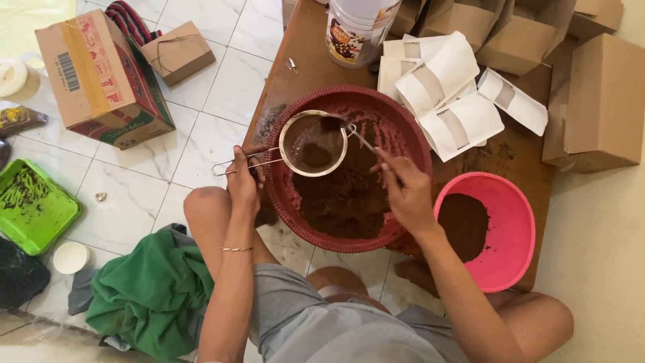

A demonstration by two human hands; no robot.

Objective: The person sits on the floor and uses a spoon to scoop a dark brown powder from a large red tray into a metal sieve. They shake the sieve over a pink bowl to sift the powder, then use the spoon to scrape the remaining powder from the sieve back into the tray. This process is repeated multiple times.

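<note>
My left hand [244, 181] grips the wire handle of a round metal sieve [313, 143] holding brown powder. The sieve hangs over the left part of a wide dark-red basin [415, 138] with brown powder heaped in it. My right hand [405, 190] holds a metal spoon [346, 126] by its handle, and the spoon's bowl rests in the sieve's far edge. To the right, a pink bowl [514, 228] contains more brown powder. Both sit on a low wooden board [295, 74].
White window pouches [451, 87] and brown cardboard boxes [601, 101] lie at the back right, with a plastic jar [355, 27] behind the basin. On the tiled floor to the left are a printed carton [97, 77], a green tray [33, 208] and a green cloth [151, 292].
</note>
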